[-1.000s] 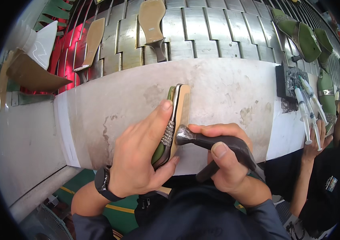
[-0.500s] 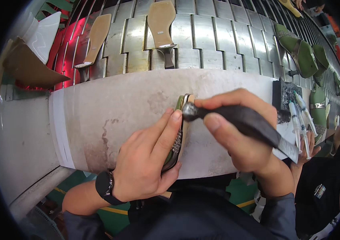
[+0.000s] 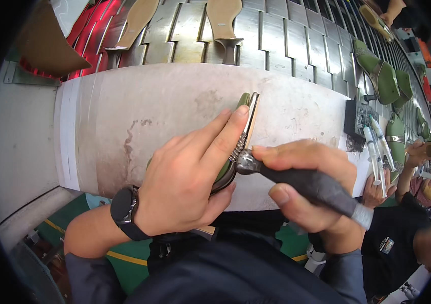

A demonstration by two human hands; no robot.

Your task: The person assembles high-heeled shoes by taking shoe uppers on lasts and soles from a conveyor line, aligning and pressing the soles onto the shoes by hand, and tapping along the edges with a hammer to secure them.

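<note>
My left hand [image 3: 190, 177] grips a green shoe [image 3: 243, 119] that lies on its side on the pale worktop [image 3: 139, 116], with its tan sole edge facing right. A strip of small studs runs along the shoe under my fingers. My right hand [image 3: 304, 185] holds a hammer [image 3: 301, 180] by its dark handle, and its round metal head touches the sole edge near the middle of the shoe. A dark watch sits on my left wrist.
A metal slat conveyor [image 3: 276, 35] runs behind the worktop with tan soles [image 3: 223, 15] on stands and green shoes [image 3: 380, 76] at the right. Syringes [image 3: 375, 147] lie on paper at the right edge. Another person [image 3: 408, 238] sits close at the right.
The hammer head has come back down from the toe end to the middle of the sole edge. My left hand has kept its hold on the shoe.
</note>
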